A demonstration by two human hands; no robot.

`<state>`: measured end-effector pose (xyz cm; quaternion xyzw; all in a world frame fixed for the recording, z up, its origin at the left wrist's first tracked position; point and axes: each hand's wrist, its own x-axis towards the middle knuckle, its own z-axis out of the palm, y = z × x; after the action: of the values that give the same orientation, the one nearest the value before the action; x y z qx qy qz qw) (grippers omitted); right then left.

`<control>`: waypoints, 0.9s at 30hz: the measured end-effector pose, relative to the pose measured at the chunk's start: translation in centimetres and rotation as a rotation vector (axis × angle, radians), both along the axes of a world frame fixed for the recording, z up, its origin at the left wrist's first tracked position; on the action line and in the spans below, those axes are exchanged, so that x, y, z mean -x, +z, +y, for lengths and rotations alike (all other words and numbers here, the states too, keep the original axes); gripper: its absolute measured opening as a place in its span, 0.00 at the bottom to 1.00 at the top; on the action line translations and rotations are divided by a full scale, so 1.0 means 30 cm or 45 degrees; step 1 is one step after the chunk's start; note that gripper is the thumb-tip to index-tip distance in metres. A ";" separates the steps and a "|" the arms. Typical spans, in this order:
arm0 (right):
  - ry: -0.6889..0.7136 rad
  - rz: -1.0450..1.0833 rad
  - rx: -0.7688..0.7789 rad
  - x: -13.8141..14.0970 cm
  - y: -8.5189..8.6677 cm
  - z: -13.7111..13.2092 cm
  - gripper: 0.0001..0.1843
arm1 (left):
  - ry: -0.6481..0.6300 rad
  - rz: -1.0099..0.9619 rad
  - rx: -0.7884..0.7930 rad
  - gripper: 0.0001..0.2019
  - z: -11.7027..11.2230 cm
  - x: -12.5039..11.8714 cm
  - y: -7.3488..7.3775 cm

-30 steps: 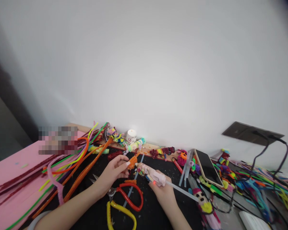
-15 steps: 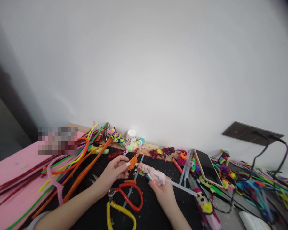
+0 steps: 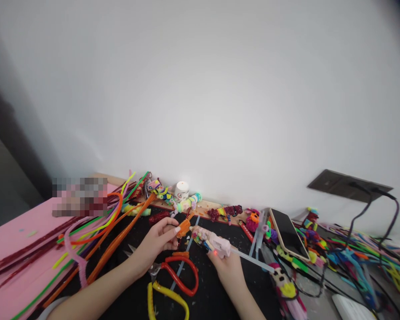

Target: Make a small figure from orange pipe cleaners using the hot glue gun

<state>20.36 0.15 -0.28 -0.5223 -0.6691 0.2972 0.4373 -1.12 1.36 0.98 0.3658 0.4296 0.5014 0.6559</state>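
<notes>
My left hand [image 3: 162,240] pinches a small orange pipe-cleaner piece [image 3: 184,227] between thumb and fingers. Wrapped round a pale pink glue gun [image 3: 221,246] is my right hand [image 3: 227,266], partly hidden beneath it. The gun's nozzle end, crusted with colourful bits, points left at the orange piece; whether they touch I cannot tell. A red light glows on the gun, and a clear glue stick [image 3: 251,259] juts from its back. Just below my left hand lie scissors [image 3: 173,284] with one red and one yellow handle. A short orange piece [image 3: 181,254] rests beside the red handle.
Long coloured pipe cleaners [image 3: 113,235] spread over the left side and a pink surface [image 3: 6,218]. Along the wall stand a white candle [image 3: 182,190] and several pipe-cleaner figures [image 3: 225,212]. On the right are a phone [image 3: 289,233], tangled pipe cleaners and cables plugged into a socket panel [image 3: 350,184].
The glue gun's nozzle has shifted very slightly to the right, a little away from the orange piece. Both hands keep their hold, and the rest looks the same.
</notes>
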 end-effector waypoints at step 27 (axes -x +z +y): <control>0.057 0.002 0.014 0.015 -0.012 -0.018 0.06 | -0.021 -0.001 -0.021 0.16 0.002 0.000 -0.004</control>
<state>19.91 -0.38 -0.63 -0.5093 -0.6787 0.3110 0.4280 -1.14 1.42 0.85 0.3747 0.4223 0.4994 0.6572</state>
